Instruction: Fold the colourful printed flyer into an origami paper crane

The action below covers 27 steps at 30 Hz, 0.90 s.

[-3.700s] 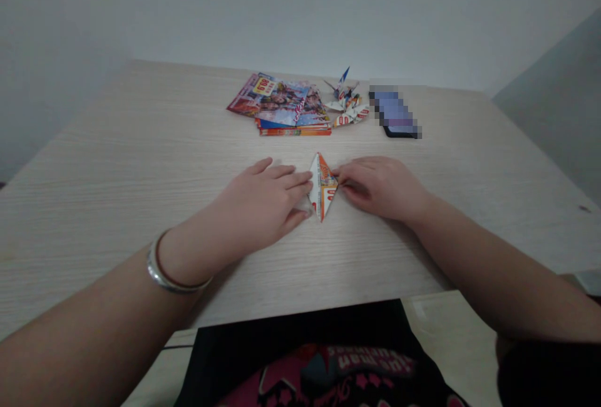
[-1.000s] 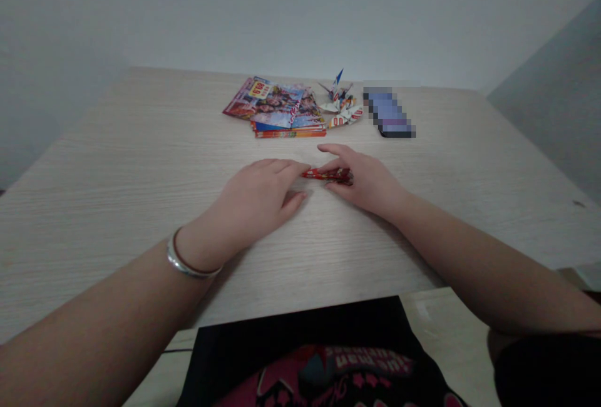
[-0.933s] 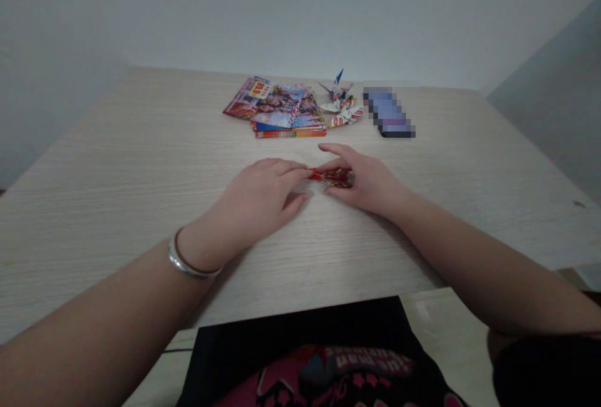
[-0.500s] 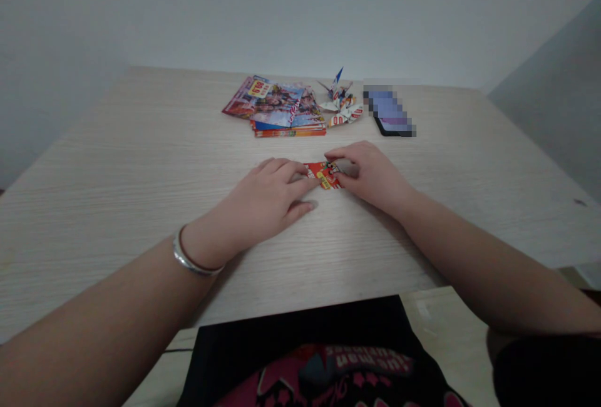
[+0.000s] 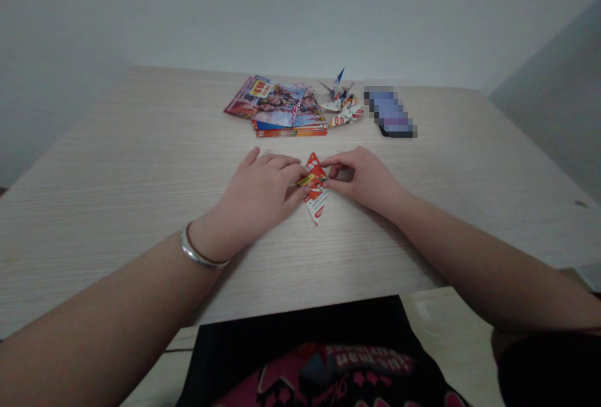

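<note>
A small folded paper point(image 5: 315, 191), printed red, white and yellow, lies on the table between my hands as a narrow diamond, one point towards me and one away. My left hand point(image 5: 265, 191) has its thumb and index finger closed on the paper's left corner; a silver bangle circles that wrist. From the other side, my right hand point(image 5: 364, 175) pinches the paper's right edge between thumb and fingertips. Both hands rest low over the tabletop.
Beyond my hands lies a stack of colourful printed sheets point(image 5: 277, 103). Beside it stand folded paper cranes point(image 5: 345, 109), partly overlapping one another. A phone point(image 5: 389, 109) with a blurred screen lies to their right. The pale wooden table point(image 5: 141, 144) meets a wall at the back.
The paper has turned from lying crosswise to pointing towards and away from me, and more of it shows. Both hands have shifted slightly left around it.
</note>
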{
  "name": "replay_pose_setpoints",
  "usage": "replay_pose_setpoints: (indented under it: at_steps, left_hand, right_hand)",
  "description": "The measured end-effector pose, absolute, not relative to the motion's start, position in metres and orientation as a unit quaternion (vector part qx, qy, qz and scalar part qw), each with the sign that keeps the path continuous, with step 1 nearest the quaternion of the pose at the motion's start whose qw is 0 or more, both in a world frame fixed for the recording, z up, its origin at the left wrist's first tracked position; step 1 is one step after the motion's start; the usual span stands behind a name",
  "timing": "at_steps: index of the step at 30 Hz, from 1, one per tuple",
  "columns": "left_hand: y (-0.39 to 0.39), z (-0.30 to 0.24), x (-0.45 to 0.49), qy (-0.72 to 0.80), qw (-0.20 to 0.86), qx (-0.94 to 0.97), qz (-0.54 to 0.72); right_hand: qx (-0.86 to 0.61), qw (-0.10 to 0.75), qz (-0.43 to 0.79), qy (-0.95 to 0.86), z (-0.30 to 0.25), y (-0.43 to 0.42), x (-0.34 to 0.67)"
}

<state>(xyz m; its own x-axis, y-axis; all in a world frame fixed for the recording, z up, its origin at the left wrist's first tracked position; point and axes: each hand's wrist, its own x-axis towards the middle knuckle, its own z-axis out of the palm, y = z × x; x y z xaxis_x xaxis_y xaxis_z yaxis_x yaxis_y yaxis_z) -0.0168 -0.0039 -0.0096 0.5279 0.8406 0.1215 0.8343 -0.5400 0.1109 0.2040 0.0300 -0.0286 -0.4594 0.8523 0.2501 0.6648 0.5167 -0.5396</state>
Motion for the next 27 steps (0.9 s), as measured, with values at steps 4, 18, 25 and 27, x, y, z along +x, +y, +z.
replay_pose_setpoints:
  at_steps: [4, 18, 25, 27]
  left_hand:
    - [0.0, -0.015, -0.015, 0.509, 0.039, 0.851, 0.123]
    - [0.01, -0.018, -0.015, 0.534, 0.099, 0.818, 0.19]
    - [0.01, -0.019, -0.014, 0.543, 0.178, 0.78, 0.255]
    - [0.01, -0.019, -0.015, 0.536, 0.174, 0.791, 0.239]
  right_hand:
    - [-0.454, 0.239, 0.114, -0.851, -0.032, 0.029, 0.203]
    - [-0.45, 0.226, 0.086, -0.86, -0.032, 0.027, 0.204]
    - [-0.408, 0.275, 0.114, -0.863, -0.034, 0.029, 0.204]
    - [-0.383, 0.284, 0.113, -0.872, -0.035, 0.03, 0.204]
